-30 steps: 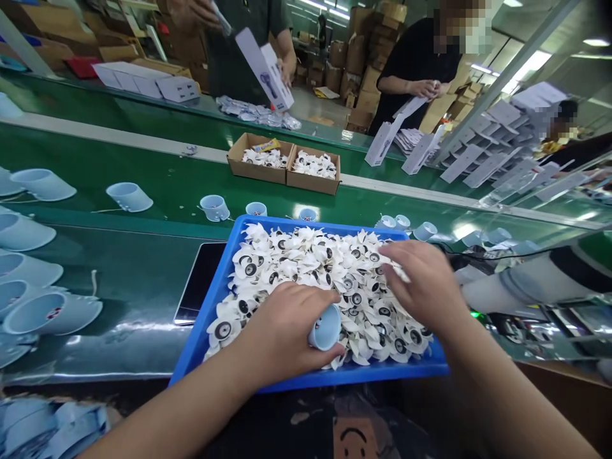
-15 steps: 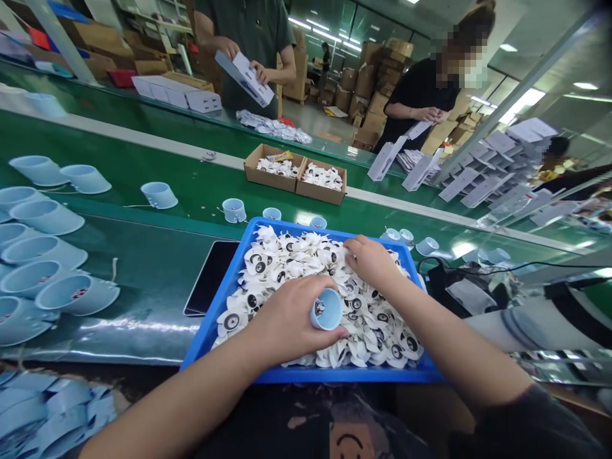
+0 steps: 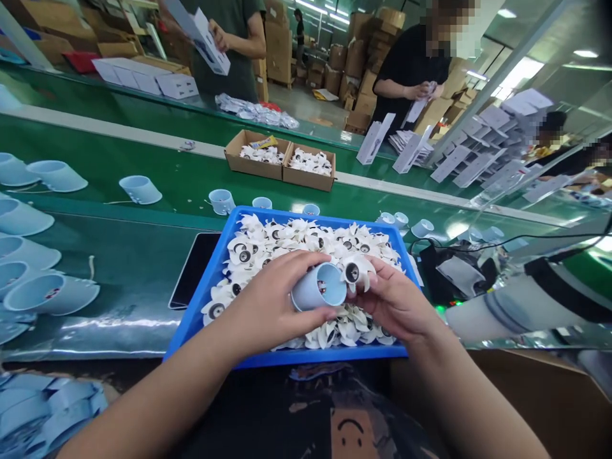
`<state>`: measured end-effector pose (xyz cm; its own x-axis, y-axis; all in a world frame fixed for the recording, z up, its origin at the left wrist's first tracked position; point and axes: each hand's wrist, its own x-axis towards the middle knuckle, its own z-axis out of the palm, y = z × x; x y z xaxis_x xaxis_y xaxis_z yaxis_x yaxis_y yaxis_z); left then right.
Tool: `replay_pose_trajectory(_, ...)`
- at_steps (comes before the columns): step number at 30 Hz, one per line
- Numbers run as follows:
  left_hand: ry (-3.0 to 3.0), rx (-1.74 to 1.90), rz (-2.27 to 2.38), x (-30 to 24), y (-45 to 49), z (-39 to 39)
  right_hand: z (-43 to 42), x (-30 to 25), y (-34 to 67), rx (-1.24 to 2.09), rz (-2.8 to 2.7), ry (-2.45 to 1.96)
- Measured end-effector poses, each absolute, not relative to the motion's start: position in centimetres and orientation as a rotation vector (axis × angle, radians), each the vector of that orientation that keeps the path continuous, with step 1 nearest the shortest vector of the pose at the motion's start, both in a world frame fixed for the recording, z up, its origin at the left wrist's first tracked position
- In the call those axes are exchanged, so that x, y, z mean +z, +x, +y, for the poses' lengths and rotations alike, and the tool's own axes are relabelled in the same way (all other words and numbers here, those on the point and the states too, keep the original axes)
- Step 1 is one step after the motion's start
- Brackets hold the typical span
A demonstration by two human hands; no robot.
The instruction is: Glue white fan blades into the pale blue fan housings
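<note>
Left hand (image 3: 268,293) is wrapped around a light-blue plastic cylinder (image 3: 306,292), its open end tilted right. Close by, the right hand (image 3: 394,298) pinches a white, black-centred fan wheel (image 3: 358,273) just beside that opening. Both parts are above a blue tray (image 3: 296,359) heaped with similar wheels (image 3: 301,229). More cylinders (image 3: 139,190) sit leftward on green surfaces (image 3: 109,153).

Head camera: worn on the person's head, facing forward and down
Left hand (image 3: 273,294), right hand (image 3: 394,298): close, just below centre
Blue tray (image 3: 335,357): near, viewed from above
Green table (image 3: 95,159): farther, slanting down rightward
Stacked boxes (image 3: 356,56): distant, by the top edge
</note>
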<state>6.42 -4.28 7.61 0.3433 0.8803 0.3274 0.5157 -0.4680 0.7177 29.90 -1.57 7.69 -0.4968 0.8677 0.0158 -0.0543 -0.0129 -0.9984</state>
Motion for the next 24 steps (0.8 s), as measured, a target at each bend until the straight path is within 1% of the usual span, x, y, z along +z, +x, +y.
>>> replay_pose_trajectory(2,2.281,0.945,1.214,8.0,6.9,-4.5,-1.9,8.1,29.8,1.519,-1.582,-0.889)
replay_pose_trajectory(3,2.35,0.935,1.211,8.1,7.1,-4.6,-2.1,8.4,29.8,1.407,-1.676,-0.898)
replay_pose_trajectory(6,2.485,0.901,1.232,8.3,7.6,-4.8,-2.5,9.1,29.5,0.874,-2.06,-0.883)
replay_pose_trajectory(8,2.537,0.874,1.249,8.5,7.8,-4.9,-2.6,9.2,29.4,0.619,-2.199,-0.854)
replay_pose_trajectory(11,2.627,0.872,1.233,8.6,8.3,-5.1,-2.5,8.5,29.5,0.591,-2.204,-0.87)
replay_pose_trajectory(15,2.736,0.995,1.215,8.9,9.3,-5.5,-2.7,8.0,29.7,0.638,-2.101,-0.892)
replay_pose_trajectory(18,2.758,0.984,1.101,10.1,9.6,-4.5,-3.4,8.5,30.6,0.521,-1.983,-0.843)
replay_pose_trajectory(21,2.847,0.839,1.132,12.1,9.7,-0.7,-4.4,8.9,32.4,0.295,-1.885,-0.77)
replay_pose_trajectory(24,2.781,0.605,1.406,13.6,10.9,6.0,-5.6,8.8,34.1,0.234,-1.804,-0.79)
